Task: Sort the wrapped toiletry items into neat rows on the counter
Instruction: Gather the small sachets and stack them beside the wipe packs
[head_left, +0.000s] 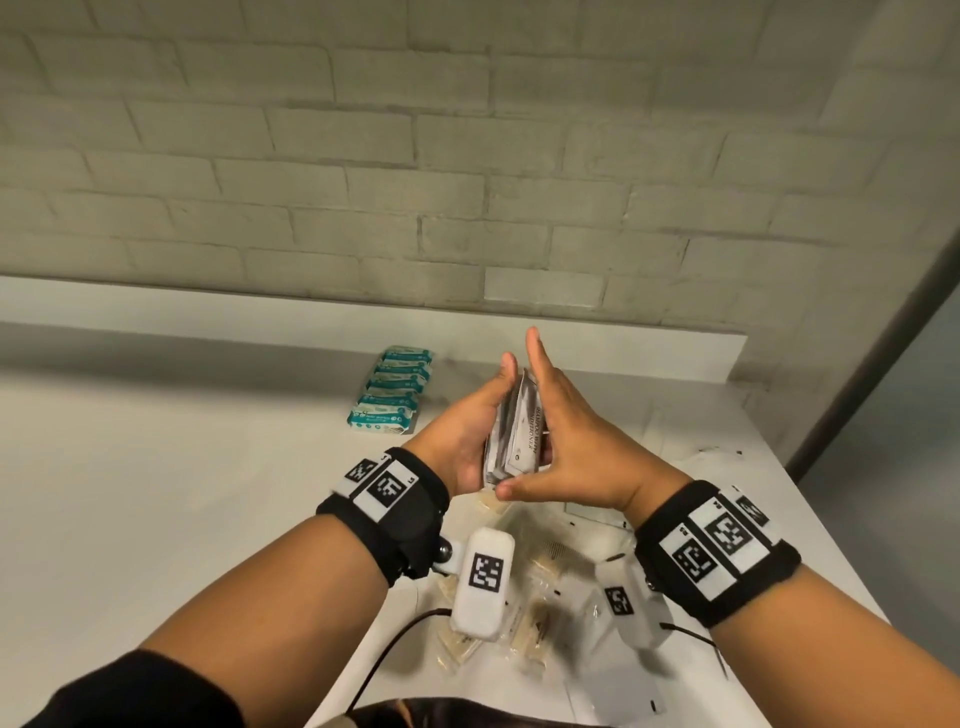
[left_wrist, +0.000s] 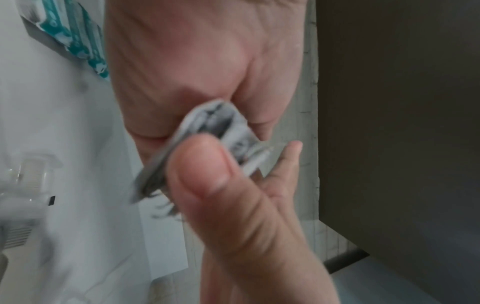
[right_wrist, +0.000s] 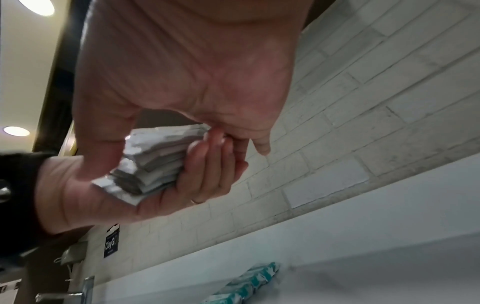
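Silvery foil sachets (head_left: 511, 431), a small stack, sat upright between both hands above the counter (head_left: 156, 493): the left hand (head_left: 470, 426) curled round them, the right hand (head_left: 566, 431) pressed flat-fingered against their side. They looked light, thin and slippery, so I'd pinch the edges together. The right wrist view showed the fanned layers (right_wrist: 153, 162); the head view alone showed the teal packs (head_left: 395, 389) already rowed up far left.

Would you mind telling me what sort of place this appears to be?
Probably a hotel or guest bathroom: a white counter under a white tiled wall, a tap at its edge, and teal wrapped packets laid in a row.
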